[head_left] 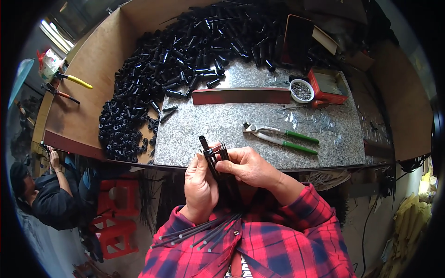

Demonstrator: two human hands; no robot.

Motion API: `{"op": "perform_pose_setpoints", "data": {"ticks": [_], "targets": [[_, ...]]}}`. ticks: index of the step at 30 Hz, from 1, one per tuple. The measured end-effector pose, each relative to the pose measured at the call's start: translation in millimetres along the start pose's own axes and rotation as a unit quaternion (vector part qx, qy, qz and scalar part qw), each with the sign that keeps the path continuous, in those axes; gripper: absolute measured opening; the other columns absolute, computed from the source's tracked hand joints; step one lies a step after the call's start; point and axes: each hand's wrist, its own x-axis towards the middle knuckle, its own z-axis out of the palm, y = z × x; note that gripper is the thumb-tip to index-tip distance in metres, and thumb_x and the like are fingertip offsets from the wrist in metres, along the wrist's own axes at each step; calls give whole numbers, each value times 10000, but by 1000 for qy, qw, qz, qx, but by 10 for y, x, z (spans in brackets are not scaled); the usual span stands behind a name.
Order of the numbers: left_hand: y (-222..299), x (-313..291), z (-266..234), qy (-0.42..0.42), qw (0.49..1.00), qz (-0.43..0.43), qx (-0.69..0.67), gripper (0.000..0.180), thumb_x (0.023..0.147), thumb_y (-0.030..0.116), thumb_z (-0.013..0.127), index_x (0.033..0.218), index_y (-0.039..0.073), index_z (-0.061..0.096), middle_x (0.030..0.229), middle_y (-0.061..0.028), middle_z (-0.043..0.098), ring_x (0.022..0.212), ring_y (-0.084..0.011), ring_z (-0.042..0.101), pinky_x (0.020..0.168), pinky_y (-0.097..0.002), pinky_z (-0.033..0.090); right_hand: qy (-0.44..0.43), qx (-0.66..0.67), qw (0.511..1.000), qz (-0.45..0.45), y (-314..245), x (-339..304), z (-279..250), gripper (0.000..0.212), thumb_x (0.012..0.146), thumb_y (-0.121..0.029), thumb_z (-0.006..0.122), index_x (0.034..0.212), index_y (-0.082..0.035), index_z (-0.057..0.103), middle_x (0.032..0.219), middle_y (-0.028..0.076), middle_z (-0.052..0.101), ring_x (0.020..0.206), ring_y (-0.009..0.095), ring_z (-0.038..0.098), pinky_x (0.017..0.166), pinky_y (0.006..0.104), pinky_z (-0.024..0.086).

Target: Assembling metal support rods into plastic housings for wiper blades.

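Left hand (202,184) grasps black tube (204,143), apparently steadying it; right hand (246,165) pinches thin rods (223,151) alongside; pliers (273,139) lie within reach.

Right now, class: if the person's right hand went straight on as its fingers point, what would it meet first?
The right hand points left; beyond the slender black pieces it pinches, it would probably meet the black tube in the left hand first, though depth is unclear.
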Motion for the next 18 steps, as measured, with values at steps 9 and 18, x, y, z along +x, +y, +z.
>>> {"op": "perform_pose_setpoints", "data": {"ticks": [9, 18], "targets": [[-25, -19, 6, -7, 1000, -6, -10, 323, 1007, 219, 415, 1159, -22, 567, 1111, -115, 627, 1032, -191, 585, 932, -319, 419, -5, -15, 999, 44, 15, 26, -79, 201, 902, -260, 641, 905, -62, 678, 700, -90, 570, 545, -5, 422, 450, 184, 304], [-21, -20, 61, 28, 999, 18, -4, 347, 1010, 238, 417, 1161, -30, 575, 1099, -101, 632, 1009, -165, 586, 924, -302, 429, 38, -128, 991, -25, 26, 26, 62, 203, 920, -202, 606, 965, -9, 650, 738, -32, 601, 635, 57, 502, 561, 253, 425]]}}
